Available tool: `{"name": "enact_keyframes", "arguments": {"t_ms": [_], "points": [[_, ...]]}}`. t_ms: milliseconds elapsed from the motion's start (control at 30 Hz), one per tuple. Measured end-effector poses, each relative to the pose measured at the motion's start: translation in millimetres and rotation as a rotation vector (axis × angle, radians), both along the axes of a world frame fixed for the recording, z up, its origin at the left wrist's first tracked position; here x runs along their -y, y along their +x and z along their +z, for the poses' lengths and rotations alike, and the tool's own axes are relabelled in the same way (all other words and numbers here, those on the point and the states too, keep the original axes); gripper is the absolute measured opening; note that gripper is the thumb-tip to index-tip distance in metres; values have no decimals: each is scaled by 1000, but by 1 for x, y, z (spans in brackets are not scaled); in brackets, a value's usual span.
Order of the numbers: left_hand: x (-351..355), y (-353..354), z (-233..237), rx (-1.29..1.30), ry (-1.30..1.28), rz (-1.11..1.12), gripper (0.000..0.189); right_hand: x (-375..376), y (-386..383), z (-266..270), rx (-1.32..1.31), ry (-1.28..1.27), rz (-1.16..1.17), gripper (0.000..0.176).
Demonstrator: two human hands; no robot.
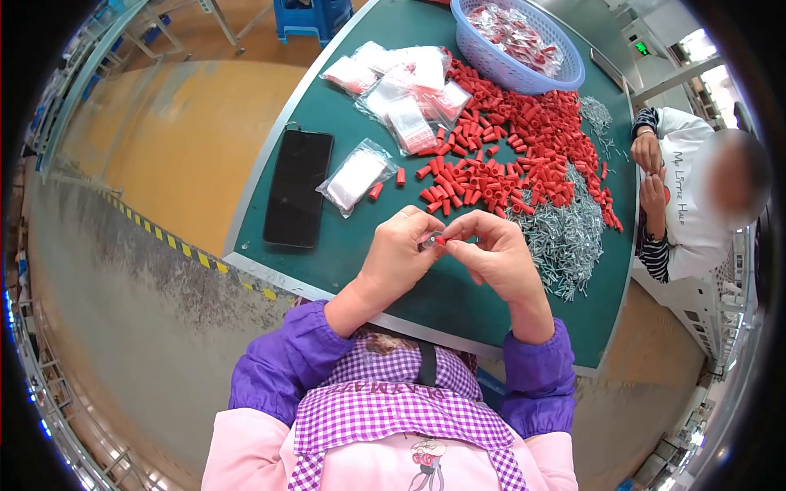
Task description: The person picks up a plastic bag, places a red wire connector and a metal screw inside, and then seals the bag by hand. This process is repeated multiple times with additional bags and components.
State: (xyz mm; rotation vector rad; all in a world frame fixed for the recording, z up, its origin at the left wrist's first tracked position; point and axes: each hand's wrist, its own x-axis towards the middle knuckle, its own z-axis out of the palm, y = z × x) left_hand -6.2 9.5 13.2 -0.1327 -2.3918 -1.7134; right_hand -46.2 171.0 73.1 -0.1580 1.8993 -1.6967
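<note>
My left hand (399,252) is closed in a pinch on what looks like a small clear plastic bag (428,240). My right hand (501,258) meets it above the table's near edge, thumb and forefinger closed on a small red piece (440,240), apparently a red plastic cap. Fingers cover most of both items. Just beyond my hands lies a big pile of hollow red caps (536,135). A heap of small silver screws (561,245) spreads to the right of my right hand, partly under the caps.
On the green table (327,266) lie a black phone (299,188), a packet of clear bags (358,176) and more bag packs (405,90). A blue basket (524,78) of filled bags stands at the back. Across the right edge, a person (688,188) works with both hands.
</note>
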Motion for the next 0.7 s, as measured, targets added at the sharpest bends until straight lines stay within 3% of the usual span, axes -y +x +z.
{"name": "enact_keyframes", "arguments": {"t_ms": [167,267,367,467,700], "points": [[0,0,1,37,25,6,20,6,8,1,-99,54,-156,15],[1,-1,0,47,5,-6,20,1,9,-18,-490,26,-89,17],[1,-2,-2,24,-13,-9,21,5,14,1,-824,274,78,15],[-1,-2,-2,11,-23,-4,22,11,22,7,-753,338,89,12],[-4,2,2,-6,-46,-5,23,12,8,-3,-946,325,159,11]]}}
